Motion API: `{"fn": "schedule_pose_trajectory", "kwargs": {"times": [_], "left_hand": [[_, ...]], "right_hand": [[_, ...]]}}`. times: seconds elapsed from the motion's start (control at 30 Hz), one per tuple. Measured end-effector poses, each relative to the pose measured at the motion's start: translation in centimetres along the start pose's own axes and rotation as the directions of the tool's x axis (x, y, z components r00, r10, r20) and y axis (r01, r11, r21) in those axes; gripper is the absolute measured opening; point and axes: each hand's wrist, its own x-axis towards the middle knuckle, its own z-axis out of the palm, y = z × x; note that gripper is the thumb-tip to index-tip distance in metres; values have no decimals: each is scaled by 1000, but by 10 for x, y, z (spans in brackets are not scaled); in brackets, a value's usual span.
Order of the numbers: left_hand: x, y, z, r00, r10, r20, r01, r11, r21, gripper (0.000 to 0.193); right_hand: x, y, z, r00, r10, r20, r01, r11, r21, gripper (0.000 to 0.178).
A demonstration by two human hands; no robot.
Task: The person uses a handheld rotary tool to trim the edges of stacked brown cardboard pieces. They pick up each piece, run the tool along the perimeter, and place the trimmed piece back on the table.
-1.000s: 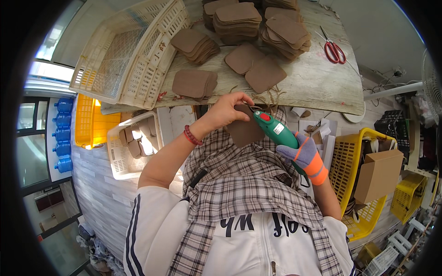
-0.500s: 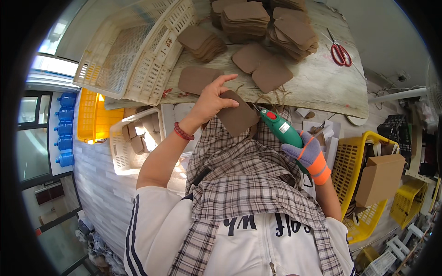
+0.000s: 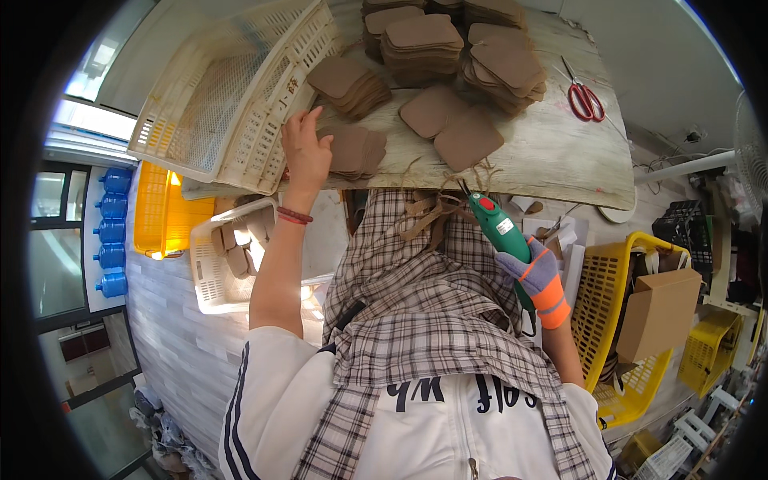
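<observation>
My bare left hand (image 3: 306, 152) is over the table's near left part, fingers apart and holding nothing. It is beside a small fanned pile of brown rounded flat pieces (image 3: 358, 152), at that pile's left edge. My right hand (image 3: 534, 274), in a purple and orange glove, grips green electric scissors (image 3: 500, 224) with a red button. Their narrow tip points up and left, near the table's front edge. Brown offcut strips (image 3: 428, 214) lie on my plaid apron, left of the tip. Two more brown pieces (image 3: 468, 138) overlap on the table ahead.
Taller brown stacks (image 3: 422, 44) stand at the back of the table (image 3: 572, 164). Red-handled scissors (image 3: 586, 102) lie at the right. A white crate (image 3: 240, 120) stands at the left. Below are a white basket (image 3: 212, 276) of brown pieces and a yellow basket (image 3: 596, 300) holding a cardboard box.
My left hand has moved left and let go of the brown piece it held over my lap. The pile beside it now looks fanned. The electric scissors have shifted slightly right.
</observation>
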Motion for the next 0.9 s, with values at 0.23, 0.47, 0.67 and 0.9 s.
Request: {"fn": "schedule_pose_trajectory", "kwargs": {"times": [0.23, 0.47, 0.67, 0.9], "left_hand": [[-17, 118, 84, 932, 329, 150, -351, 924, 154, 51], [-32, 124, 122, 942, 262, 208, -280, 958, 64, 58], [-40, 130, 121, 959, 206, 196, -222, 973, 64, 56], [-61, 136, 117, 953, 168, 253, -186, 981, 49, 57]], "right_hand": [[1, 12, -3, 993, 3, -115, 3, 998, 55, 38], [-3, 20, -10, 988, 7, -153, 13, 991, 130, 36], [-3, 17, -14, 988, 24, -155, 11, 974, 226, 34], [-2, 28, -20, 981, 17, -192, 27, 974, 223, 35]]}}
